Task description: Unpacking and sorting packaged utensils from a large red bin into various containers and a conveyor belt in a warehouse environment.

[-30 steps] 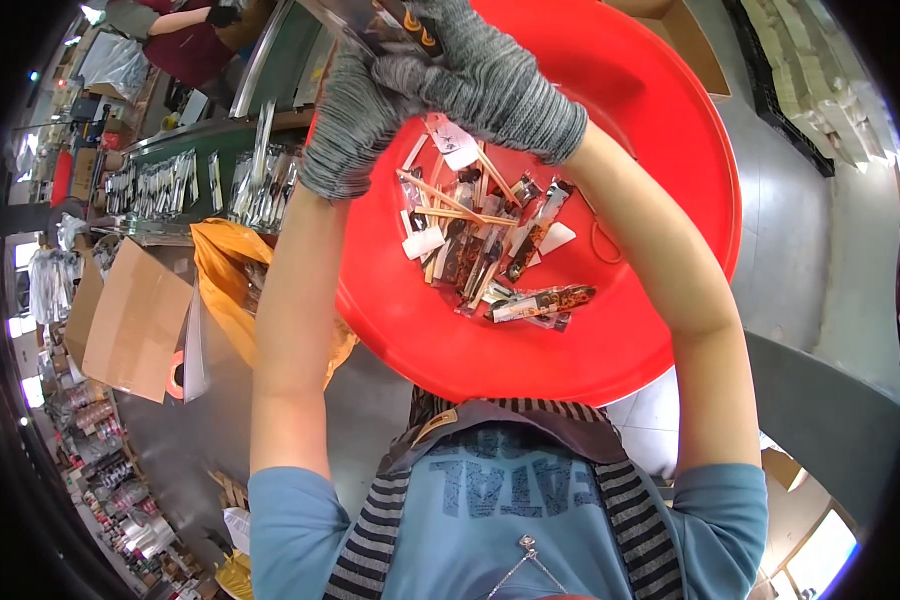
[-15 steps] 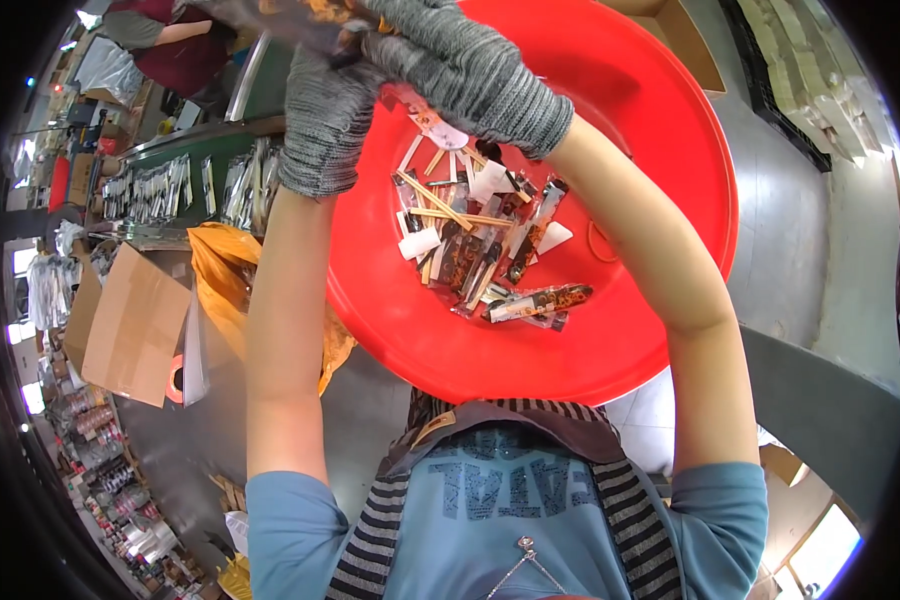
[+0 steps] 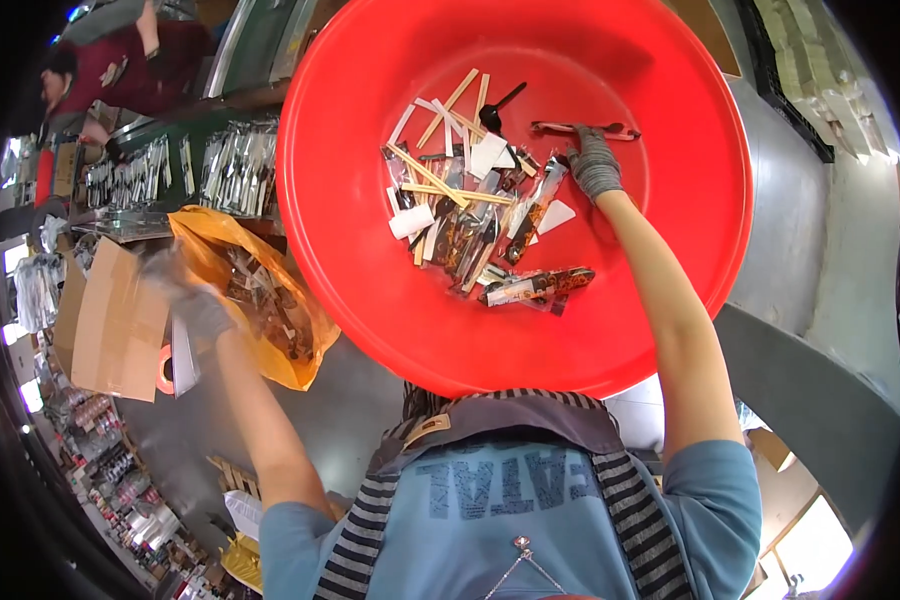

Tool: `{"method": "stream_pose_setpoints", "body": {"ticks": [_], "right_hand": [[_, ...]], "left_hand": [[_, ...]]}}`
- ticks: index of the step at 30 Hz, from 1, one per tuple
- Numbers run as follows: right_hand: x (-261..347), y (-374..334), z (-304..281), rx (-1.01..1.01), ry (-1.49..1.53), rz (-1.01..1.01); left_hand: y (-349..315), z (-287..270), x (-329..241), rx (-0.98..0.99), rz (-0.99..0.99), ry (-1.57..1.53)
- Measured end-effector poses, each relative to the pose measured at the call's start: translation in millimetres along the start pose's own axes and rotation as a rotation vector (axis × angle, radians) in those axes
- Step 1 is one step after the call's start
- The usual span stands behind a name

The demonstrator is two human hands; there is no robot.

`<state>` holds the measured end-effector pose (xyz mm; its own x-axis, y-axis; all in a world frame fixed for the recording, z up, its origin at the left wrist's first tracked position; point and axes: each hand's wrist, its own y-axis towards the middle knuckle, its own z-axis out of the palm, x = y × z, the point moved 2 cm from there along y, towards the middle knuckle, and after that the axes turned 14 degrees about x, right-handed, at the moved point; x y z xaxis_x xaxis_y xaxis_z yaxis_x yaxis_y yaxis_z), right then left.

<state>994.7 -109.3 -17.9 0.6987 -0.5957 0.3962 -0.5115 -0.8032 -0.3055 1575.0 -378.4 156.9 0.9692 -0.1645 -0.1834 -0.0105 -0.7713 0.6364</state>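
A large red basin (image 3: 370, 290) holds a pile of wooden chopsticks (image 3: 432, 185), white napkins, a black spoon (image 3: 490, 118) and clear-wrapped cutlery packets (image 3: 540, 287). At the pile's far right, inside the basin, my right hand (image 3: 598, 168) in a grey knit glove is closed on a slim pinkish-black packet (image 3: 622, 132); its fingertips are partly hidden. My left hand (image 3: 192, 295), also gloved, is smeared by motion beside an orange bag (image 3: 305, 375) left of the basin, so its fingers cannot be made out. Wrapped packets (image 3: 270, 300) show in the bag's mouth.
An upright-flapped cardboard box (image 3: 120, 320) stands left of the bag. Beyond it, a green-topped conveyor or table (image 3: 195, 130) carries rows of wrapped packets. Another person (image 3: 135, 60) in dark red is at the far left. A grey bench edge (image 3: 810, 390) lies to the right.
My hands were together at the far rim, holding a dark packet bundle. They have parted: the left swung down to the orange bag, the right moved into the basin. The bundle is gone from view.
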Motion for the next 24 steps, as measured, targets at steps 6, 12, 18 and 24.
{"method": "stream_pose_setpoints", "body": {"ticks": [6,12,18,24], "right_hand": [[18,25,15,-0.118,-0.14,-0.017],[59,-1,-23,-0.046,-0.144,-0.194],[118,-137,8,0.611,-0.506,-0.537],[83,-169,82,0.677,-0.587,-0.492]], "left_hand": [[-39,3,-38,0.73,-0.074,0.52],[-58,-21,-242,1.12,0.516,-0.533],[-182,70,-311,1.987,0.466,0.228],[-245,88,-340,1.495,0.332,0.054]]}}
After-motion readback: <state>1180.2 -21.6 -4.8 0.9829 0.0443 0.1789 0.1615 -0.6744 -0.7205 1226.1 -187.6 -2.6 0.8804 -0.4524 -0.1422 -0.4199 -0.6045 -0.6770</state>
